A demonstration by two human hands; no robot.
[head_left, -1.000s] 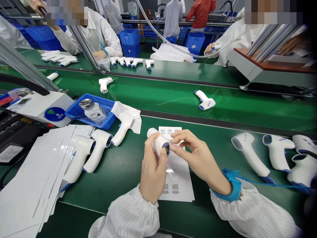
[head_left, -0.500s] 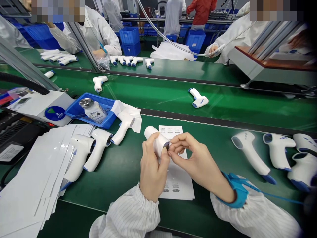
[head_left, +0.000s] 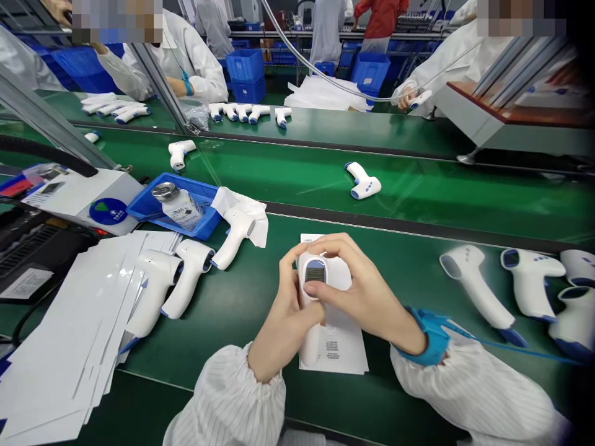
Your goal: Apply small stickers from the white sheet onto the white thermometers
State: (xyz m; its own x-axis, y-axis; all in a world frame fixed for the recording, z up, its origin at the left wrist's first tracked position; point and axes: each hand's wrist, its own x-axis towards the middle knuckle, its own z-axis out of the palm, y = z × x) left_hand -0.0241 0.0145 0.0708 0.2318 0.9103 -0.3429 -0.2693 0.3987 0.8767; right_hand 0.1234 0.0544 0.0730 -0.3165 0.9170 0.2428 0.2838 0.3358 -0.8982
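Pistol-shaped thermometer (head_left: 310,339), white with a blue-framed display (head_left: 316,271), is held above a printed sheet (head_left: 351,344) on the green worktop (head_left: 242,297), its display facing the wearer and its handle pointing down toward them. The left hand (head_left: 282,328) is closed around the body from the left, thumb across the front below the display. The right hand (head_left: 360,288) is partly closed, fingers arched over the top end and thumb on the lower part of the display; a blue wrist strap (head_left: 430,337) circles that wrist.

Left of the hands, two more thermometers lie side by side at the edge of a stack of white sheets (head_left: 69,341). Another rests against a white cloth (head_left: 259,226), just beside a blue tray (head_left: 204,232) with a metal-capped bottle (head_left: 183,207) in it. More thermometers lie at the right, and others are spaced apart on the green conveyor belt (head_left: 274,173). Across it, a co-worker's hand (head_left: 406,96) is at a white device (head_left: 421,99).
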